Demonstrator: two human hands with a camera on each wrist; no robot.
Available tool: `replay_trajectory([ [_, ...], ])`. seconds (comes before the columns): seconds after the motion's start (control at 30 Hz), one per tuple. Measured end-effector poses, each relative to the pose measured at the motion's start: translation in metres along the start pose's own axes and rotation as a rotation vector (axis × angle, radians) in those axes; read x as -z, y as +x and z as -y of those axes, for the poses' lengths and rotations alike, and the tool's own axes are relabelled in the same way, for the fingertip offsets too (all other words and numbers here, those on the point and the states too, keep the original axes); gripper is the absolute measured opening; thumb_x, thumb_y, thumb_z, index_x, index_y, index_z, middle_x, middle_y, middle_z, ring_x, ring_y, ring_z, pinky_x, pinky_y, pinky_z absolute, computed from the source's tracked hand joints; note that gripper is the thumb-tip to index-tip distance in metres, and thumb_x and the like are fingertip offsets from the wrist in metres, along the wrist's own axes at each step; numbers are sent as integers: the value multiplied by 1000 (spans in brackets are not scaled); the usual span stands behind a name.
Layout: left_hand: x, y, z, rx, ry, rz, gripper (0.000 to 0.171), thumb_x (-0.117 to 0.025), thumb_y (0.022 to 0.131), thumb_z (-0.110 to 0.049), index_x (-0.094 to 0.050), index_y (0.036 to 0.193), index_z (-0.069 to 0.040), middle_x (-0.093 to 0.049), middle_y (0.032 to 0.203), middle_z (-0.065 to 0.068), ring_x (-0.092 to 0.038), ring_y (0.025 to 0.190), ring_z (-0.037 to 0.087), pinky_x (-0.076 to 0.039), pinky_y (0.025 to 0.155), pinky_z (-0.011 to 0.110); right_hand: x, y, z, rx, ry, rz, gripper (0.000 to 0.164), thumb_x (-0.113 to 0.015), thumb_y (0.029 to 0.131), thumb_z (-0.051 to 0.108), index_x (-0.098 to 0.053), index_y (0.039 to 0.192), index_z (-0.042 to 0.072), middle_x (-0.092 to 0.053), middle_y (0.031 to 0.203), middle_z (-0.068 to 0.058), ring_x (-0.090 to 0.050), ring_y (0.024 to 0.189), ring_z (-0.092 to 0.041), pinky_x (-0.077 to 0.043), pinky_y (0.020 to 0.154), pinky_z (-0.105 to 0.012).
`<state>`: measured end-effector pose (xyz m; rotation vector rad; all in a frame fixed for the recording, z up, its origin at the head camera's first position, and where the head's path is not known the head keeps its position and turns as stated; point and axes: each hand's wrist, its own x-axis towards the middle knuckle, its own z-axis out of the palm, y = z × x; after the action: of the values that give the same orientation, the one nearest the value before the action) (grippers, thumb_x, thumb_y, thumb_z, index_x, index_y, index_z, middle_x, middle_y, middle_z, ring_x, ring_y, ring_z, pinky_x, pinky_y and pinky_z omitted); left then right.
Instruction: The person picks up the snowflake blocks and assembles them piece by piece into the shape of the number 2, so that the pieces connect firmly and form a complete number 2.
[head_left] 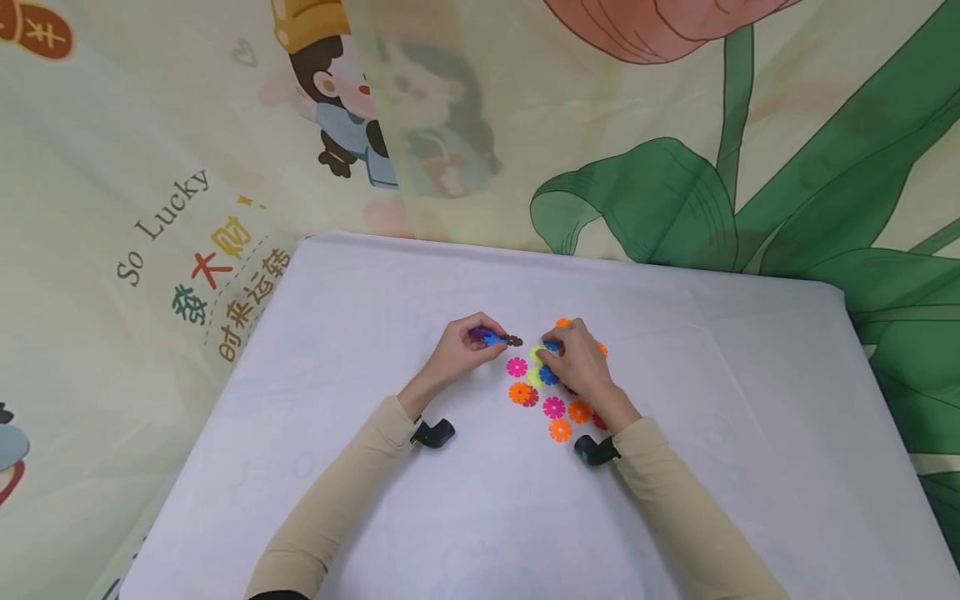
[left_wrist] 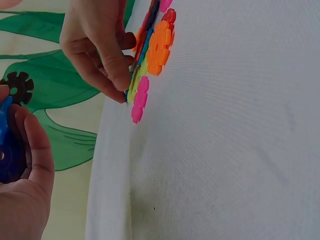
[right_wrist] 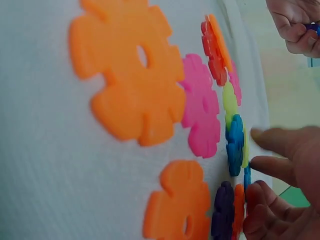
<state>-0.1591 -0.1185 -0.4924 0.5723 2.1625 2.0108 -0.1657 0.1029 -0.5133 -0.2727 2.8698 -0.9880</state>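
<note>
My left hand (head_left: 467, 348) is raised over the table and holds a small cluster of notched plastic flower discs. In it are a purple disc (head_left: 477, 333), a blue disc (left_wrist: 11, 145) and a dark brown disc (left_wrist: 21, 88), which sticks out past the fingertips. My right hand (head_left: 587, 364) is low over a loose group of such discs, thumb and fingers apart. Its fingertips are at a blue disc (head_left: 552, 345); whether they touch it I cannot tell. Close by lie another blue disc (head_left: 549, 375) and a yellow-green disc (head_left: 534, 377). The right hand hides part of the group.
Around the right hand lie a pink disc (head_left: 517, 367), an orange disc (head_left: 520, 393) partly over a red one (head_left: 531, 397), and more orange and pink discs nearer the front. A white cloth covers the table (head_left: 465, 517). A printed curtain (head_left: 465, 108) hangs behind it.
</note>
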Motion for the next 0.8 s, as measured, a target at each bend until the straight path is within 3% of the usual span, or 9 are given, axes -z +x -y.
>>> replay_trajectory([
  [0.17,1,0,1,-6,-4,-8,18,-69,85,8,-61,101,11,-63,98,16,-56,77,16,-50,69,16,-1,1,0,12,-11,27,38,-77,86,28,-72,116,7,-53,97,-14,-49,78,-22,-41,60,-29],
  [0.37,0,1,1,-12,-17,-25,16,-69,85,9,-61,99,10,-63,96,13,-56,76,13,-49,67,17,-2,2,1,6,-13,36,29,-77,87,24,-74,110,6,-55,101,-14,-51,83,-23,-44,65,-30],
  [0.6,0,1,-1,-23,-14,-46,14,-69,85,8,-61,97,10,-63,93,9,-54,72,12,-47,64,16,-1,2,7,-55,-24,75,27,-75,88,24,-70,103,2,-52,102,-16,-54,78,-24,-46,65,-31],
  [0.8,-1,2,0,-12,-17,-55,14,-69,85,10,-61,97,12,-63,93,7,-54,72,11,-47,64,16,3,-1,5,-47,-13,100,31,-76,88,28,-70,106,4,-51,106,-14,-53,88,-25,-47,71,-33],
])
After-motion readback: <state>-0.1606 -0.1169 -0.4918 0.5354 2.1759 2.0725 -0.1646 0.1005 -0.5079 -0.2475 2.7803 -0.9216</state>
